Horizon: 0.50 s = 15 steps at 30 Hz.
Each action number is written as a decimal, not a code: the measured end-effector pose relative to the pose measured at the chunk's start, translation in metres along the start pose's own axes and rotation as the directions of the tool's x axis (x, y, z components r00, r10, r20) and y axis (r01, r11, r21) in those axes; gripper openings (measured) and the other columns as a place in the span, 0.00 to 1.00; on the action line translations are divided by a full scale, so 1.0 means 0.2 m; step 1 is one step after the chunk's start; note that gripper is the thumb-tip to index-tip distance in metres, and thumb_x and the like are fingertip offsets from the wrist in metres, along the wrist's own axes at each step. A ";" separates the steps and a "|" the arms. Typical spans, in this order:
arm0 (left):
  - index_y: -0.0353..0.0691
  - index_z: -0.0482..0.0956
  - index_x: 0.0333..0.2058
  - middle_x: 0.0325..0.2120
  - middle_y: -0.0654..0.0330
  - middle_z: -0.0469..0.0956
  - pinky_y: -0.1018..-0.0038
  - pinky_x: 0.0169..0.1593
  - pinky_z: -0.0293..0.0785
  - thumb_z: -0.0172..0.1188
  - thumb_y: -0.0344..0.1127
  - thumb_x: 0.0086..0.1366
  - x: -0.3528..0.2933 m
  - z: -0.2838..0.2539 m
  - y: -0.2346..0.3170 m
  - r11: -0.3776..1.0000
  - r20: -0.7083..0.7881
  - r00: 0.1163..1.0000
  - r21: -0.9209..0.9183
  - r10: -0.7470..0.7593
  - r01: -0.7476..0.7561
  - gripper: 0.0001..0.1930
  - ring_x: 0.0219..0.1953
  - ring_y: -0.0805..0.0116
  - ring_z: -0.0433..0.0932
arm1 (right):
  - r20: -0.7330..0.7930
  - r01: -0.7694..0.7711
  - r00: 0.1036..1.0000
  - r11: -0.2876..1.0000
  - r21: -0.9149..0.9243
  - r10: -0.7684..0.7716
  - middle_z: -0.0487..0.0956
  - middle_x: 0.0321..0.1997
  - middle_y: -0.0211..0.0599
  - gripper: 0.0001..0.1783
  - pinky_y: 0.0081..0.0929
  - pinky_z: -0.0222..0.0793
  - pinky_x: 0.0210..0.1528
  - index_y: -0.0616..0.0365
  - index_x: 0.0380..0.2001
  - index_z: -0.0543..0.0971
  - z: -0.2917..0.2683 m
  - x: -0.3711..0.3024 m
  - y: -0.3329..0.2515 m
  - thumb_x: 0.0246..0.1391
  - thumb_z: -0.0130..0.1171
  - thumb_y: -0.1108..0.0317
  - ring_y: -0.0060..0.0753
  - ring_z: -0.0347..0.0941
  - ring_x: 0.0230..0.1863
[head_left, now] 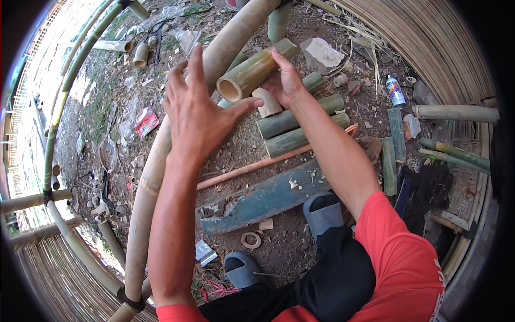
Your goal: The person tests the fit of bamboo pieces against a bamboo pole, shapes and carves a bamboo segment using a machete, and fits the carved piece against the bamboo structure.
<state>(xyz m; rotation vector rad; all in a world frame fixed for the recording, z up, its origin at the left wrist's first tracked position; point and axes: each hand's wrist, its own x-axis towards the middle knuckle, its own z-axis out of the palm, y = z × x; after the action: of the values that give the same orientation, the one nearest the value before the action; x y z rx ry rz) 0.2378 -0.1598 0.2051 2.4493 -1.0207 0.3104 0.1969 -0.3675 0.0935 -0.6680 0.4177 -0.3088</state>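
Observation:
A short section of bamboo tube (252, 72), greenish-yellow with a pale hollow end, is held at a tilt by my right hand (285, 83). The thumb lies along its side, and the other fingers are partly hidden below it. My left hand (196, 110) is open beside the tube's hollow end, with the fingers spread and nothing in them. Under the held tube is a pale cut bamboo piece (266, 102). Two green bamboo sections (276, 124) lie side by side on the ground below my right hand.
A long bamboo pole (152, 177) curves past my left forearm. On the dirt lie a thin reddish stick (241, 170), a blue-green plank (263, 197) and a bamboo ring (250, 240). To the right stand a spray can (395, 91) and a pale rock (322, 53).

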 end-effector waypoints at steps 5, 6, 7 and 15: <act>0.43 0.51 0.76 0.63 0.36 0.66 0.50 0.56 0.78 0.81 0.73 0.33 0.34 0.24 -0.06 0.985 0.188 0.968 0.083 -0.166 0.153 0.76 0.59 0.38 0.76 | 0.012 -0.107 0.994 0.992 0.065 0.107 0.74 0.61 0.43 0.35 0.57 0.78 0.56 0.53 0.62 0.69 -0.28 0.58 0.08 0.63 0.65 0.44 0.49 0.76 0.59; 0.42 0.52 0.76 0.61 0.38 0.68 0.51 0.53 0.80 0.80 0.75 0.32 0.36 0.28 -0.06 0.962 0.239 0.949 0.230 -0.204 0.149 0.76 0.56 0.40 0.79 | -0.054 -0.091 0.994 0.993 0.076 0.095 0.74 0.61 0.43 0.36 0.56 0.79 0.53 0.54 0.64 0.67 -0.27 0.62 0.10 0.62 0.67 0.45 0.49 0.76 0.59; 0.42 0.52 0.76 0.61 0.38 0.68 0.51 0.53 0.80 0.80 0.75 0.32 0.38 0.31 -0.04 0.960 0.264 0.943 0.244 -0.204 0.139 0.76 0.56 0.40 0.79 | -0.131 -0.072 0.988 0.994 0.080 0.082 0.74 0.60 0.43 0.38 0.56 0.80 0.50 0.54 0.65 0.65 -0.30 0.65 0.11 0.62 0.68 0.46 0.48 0.76 0.59; 0.47 0.58 0.74 0.53 0.44 0.76 0.48 0.51 0.79 0.78 0.75 0.37 0.42 0.37 0.01 0.919 0.201 0.959 0.377 -0.199 0.112 0.68 0.51 0.42 0.83 | -0.370 -0.154 0.921 0.986 -0.058 0.122 0.75 0.62 0.44 0.51 0.50 0.84 0.43 0.49 0.71 0.61 -0.26 0.78 0.07 0.53 0.74 0.42 0.44 0.79 0.55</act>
<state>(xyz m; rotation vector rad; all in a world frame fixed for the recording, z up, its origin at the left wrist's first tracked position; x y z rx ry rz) 0.2970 -0.2482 0.1736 2.9432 -0.9167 0.1670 0.3108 -0.4481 0.0058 -0.6619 0.8359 -0.2820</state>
